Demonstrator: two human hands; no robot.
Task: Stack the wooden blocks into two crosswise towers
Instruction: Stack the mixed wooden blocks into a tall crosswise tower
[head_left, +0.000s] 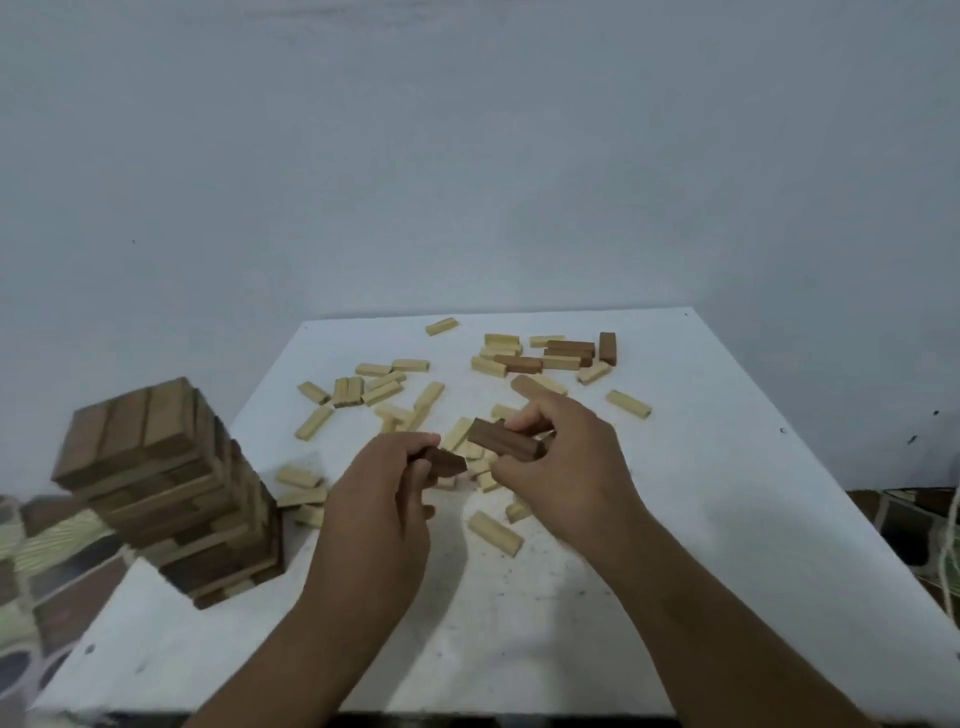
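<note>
the left hand holds a dark block. the right hand holds another brown block. a tall tower stands on the worktop.

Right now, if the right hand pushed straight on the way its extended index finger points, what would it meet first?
The right hand, gripping a dark block, points up-left toward the far side. The pale block looks first in line, though depth is unclear.
</note>
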